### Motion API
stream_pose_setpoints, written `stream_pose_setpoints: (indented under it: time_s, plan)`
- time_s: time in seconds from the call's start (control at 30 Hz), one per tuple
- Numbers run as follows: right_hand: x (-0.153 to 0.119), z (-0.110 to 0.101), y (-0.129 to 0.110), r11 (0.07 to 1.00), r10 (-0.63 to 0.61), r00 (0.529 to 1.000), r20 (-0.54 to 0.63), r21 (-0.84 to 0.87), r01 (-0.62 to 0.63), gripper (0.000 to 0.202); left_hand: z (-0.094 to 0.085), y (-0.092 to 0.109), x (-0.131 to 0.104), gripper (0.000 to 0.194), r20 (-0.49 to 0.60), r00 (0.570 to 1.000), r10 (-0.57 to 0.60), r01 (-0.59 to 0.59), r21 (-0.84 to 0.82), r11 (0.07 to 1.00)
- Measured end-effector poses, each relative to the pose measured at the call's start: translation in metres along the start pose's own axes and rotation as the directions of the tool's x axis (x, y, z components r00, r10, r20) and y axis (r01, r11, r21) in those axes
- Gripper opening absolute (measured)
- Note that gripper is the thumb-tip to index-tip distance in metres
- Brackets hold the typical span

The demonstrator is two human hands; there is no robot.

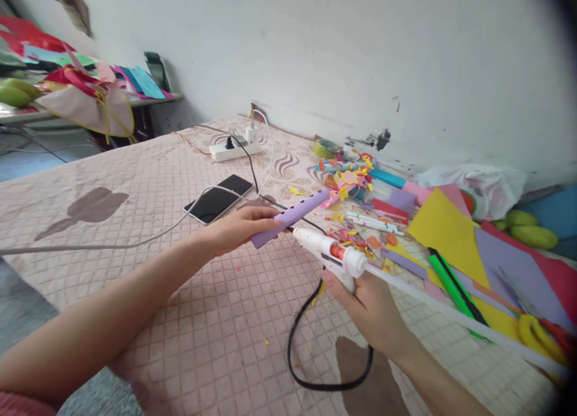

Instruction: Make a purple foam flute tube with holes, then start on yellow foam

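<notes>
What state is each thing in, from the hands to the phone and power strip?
Left hand: closed on the purple piece.
Purple piece: long, narrow, dark spots along it.
Right hand: wrapped around the glue gun's handle.
Glue gun: held, nozzle near the purple piece.
Glue stick: protruding from the gun's back.
Phone: flat, screen dark.
Power strip: plugs inserted.

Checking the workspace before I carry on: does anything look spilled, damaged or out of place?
Two things: small paper scraps lie strewn over the tablecloth near the glue gun in the right hand, and a dark blotch mars the mostly pale wall.
</notes>
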State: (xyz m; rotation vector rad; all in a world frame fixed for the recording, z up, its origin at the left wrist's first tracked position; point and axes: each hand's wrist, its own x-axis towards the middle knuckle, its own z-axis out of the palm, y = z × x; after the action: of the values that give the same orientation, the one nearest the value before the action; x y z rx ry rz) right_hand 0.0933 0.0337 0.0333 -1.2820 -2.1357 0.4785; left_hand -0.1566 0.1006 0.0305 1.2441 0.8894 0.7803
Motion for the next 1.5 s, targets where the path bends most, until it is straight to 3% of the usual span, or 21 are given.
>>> stream_pose_setpoints:
  time_s: [0.13, 0.57, 1.23, 1.5]
  plan:
    - [0.0, -0.001, -0.001, 1.0, 0.004, 1.0, 0.024, 0.015, -0.004, 0.025, 0.001, 0.001, 0.0, 0.037, -0.014, 1.0, -0.013, 0.013, 0.002, 1.0]
    - [0.0, -0.001, 0.001, 0.998, 0.062, 0.994, -0.092, -0.01, -0.063, 0.032, 0.003, 0.003, -0.001, 0.034, -0.033, 0.999, -0.04, 0.037, -0.071, 0.997]
    - [-0.007, 0.008, -0.007, 0.992, 0.044, 0.991, 0.123, 0.113, -0.058, 0.026, 0.008, 0.005, -0.002, 0.027, -0.008, 0.997, -0.071, 0.066, -0.274, 0.959]
    - [-0.007, 0.01, -0.006, 0.993, 0.035, 0.992, 0.121, 0.104, -0.048, 0.024, 0.008, 0.003, -0.001, 0.03, 0.011, 0.999, -0.043, 0.044, -0.271, 0.962]
